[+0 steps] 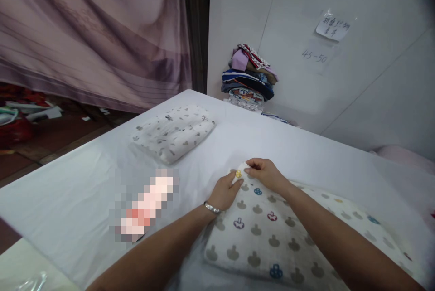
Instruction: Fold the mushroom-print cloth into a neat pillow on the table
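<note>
A white cloth (256, 234) printed with grey, blue and red mushroom shapes lies folded on the table in front of me. My left hand (226, 191), with a silver bracelet at the wrist, pinches the cloth's far left corner. Close beside it, my right hand (263, 171) grips the same far edge between thumb and fingers. A small yellow print shows between the two hands. More of the patterned cloth stretches to the right, beneath my right forearm.
A folded white cloth with small grey prints (176, 132) lies further back on the white table (84, 173). A blurred-out pinkish object (147, 207) is at left. Folded clothes (249, 75) are stacked by the wall; a curtain (102, 32) hangs at left.
</note>
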Tool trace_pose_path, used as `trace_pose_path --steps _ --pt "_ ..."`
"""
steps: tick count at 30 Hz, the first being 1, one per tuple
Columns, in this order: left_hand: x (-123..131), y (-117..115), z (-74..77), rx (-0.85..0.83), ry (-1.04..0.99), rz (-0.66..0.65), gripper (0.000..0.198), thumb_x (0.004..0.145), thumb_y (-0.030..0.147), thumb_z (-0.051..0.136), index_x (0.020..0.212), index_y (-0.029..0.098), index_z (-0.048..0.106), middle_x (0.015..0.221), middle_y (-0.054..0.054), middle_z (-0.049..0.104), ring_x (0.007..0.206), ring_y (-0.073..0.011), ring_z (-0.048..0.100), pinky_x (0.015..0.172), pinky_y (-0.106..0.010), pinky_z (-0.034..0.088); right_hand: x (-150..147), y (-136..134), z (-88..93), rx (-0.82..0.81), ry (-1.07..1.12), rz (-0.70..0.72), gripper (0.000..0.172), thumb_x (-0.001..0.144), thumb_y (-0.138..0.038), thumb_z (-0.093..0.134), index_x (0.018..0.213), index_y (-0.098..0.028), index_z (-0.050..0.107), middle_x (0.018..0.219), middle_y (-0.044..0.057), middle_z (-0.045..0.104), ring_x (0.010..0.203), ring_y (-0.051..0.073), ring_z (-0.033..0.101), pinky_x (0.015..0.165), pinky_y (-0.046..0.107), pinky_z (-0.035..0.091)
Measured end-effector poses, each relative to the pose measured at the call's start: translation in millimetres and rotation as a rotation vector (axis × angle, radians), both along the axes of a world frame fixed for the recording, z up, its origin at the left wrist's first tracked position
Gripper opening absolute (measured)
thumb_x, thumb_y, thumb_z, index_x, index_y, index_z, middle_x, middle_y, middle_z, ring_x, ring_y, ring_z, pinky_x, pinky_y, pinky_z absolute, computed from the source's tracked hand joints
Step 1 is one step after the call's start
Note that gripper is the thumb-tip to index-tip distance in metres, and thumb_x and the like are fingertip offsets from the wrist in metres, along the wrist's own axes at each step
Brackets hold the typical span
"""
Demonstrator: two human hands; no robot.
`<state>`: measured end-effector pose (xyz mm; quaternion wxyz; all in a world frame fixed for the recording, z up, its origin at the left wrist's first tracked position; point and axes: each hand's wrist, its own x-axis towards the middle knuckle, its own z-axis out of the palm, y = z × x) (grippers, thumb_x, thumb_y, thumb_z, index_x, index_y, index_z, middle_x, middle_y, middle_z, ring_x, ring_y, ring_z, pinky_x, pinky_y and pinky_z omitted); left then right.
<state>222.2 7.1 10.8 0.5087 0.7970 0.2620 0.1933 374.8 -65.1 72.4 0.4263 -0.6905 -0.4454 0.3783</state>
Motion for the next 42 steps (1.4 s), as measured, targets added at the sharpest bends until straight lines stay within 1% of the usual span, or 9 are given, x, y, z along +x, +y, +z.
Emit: trace_pose_path --steps 7,13,19,21,25,30,33,36,42 --pt "0.6 0.6 3.2 -0.033 0.003 0.009 0.023 0.082 0.038 0.046 0.090 0.020 0.059 0.079 0.000 0.063 0.072 -0.0157 0.055 0.069 -0.028 0.043 -2.1 2.1 3.1 0.005 -0.107 0.004 0.018 0.073 -0.035 0.054 0.074 -0.019 0.060 0.063 -0.003 0.053 0.056 0.011 0.043 0.055 0.025 0.034" --pt "5.5 5.2 11.9 -0.155 -0.105 0.000 0.037 0.079 0.040 0.052 0.109 0.021 0.056 0.096 -0.001 0.065 0.084 -0.0166 0.057 0.075 -0.027 0.044 -3.6 0.3 2.5 0.035 -0.236 0.052 0.016 0.079 -0.033 0.049 0.075 -0.020 0.057 0.065 -0.003 0.051 0.061 0.012 0.043 0.059 0.025 0.034" --pt "5.0 1.9 12.2 -0.061 -0.042 0.022 0.030 0.084 0.042 0.043 0.092 0.019 0.060 0.072 0.002 0.058 0.068 -0.0132 0.050 0.064 -0.025 0.041 -4.3 0.2 1.0 0.020 -0.299 0.089 0.017 0.082 -0.033 0.047 0.077 -0.020 0.057 0.066 -0.003 0.052 0.061 0.012 0.044 0.058 0.025 0.033" --pt "3.9 0.9 12.7 -0.026 -0.038 0.028 0.028 0.085 0.040 0.042 0.088 0.020 0.060 0.071 0.003 0.057 0.067 -0.0128 0.050 0.064 -0.024 0.040 -5.2 0.1 2.6 0.016 -0.355 0.102 0.018 0.083 -0.034 0.046 0.077 -0.021 0.057 0.066 -0.003 0.053 0.060 0.012 0.044 0.057 0.025 0.033" --pt "1.8 -0.4 16.4 0.054 -0.030 0.018 0.025 0.086 0.035 0.039 0.093 0.022 0.060 0.074 0.002 0.060 0.069 -0.0139 0.053 0.064 -0.025 0.039 -9.4 -1.5 8.6 -0.039 -0.501 0.131 0.015 0.082 -0.036 0.050 0.077 -0.022 0.054 0.066 -0.003 0.054 0.060 0.013 0.045 0.054 0.025 0.029" --pt "-0.1 -2.4 20.6 0.144 0.013 0.006 0.027 0.088 0.035 0.037 0.090 0.022 0.061 0.069 0.001 0.060 0.068 -0.0148 0.054 0.062 -0.025 0.037 -14.3 -3.1 13.9 -0.068 -0.617 0.163 0.016 0.083 -0.033 0.048 0.072 -0.022 0.047 0.064 -0.003 0.051 0.059 0.012 0.044 0.055 0.025 0.026" --pt "-0.6 -3.2 20.6 0.149 -0.010 -0.010 0.027 0.088 0.036 0.038 0.092 0.023 0.061 0.073 0.001 0.061 0.068 -0.0145 0.053 0.063 -0.024 0.037 -14.4 -3.6 12.9 -0.049 -0.617 0.177 0.017 0.085 -0.031 0.046 0.070 -0.022 0.045 0.062 -0.004 0.048 0.058 0.012 0.043 0.055 0.025 0.026" --pt "-0.2 -3.3 19.2 0.130 -0.043 -0.007 0.027 0.088 0.034 0.038 0.094 0.023 0.061 0.075 0.002 0.062 0.068 -0.0140 0.053 0.064 -0.024 0.037 -13.6 -4.2 9.9 -0.004 -0.587 0.140 0.017 0.084 -0.032 0.047 0.071 -0.022 0.047 0.062 -0.004 0.048 0.058 0.012 0.043 0.055 0.025 0.027" --pt "1.7 -2.8 15.6 0.073 -0.057 -0.005 0.025 0.086 0.034 0.041 0.091 0.021 0.062 0.070 0.002 0.059 0.067 -0.0132 0.051 0.062 -0.024 0.037 -12.8 -4.3 6.5 0.027 -0.557 0.106 0.017 0.084 -0.033 0.046 0.073 -0.022 0.052 0.062 -0.004 0.051 0.058 0.012 0.044 0.055 0.025 0.030"
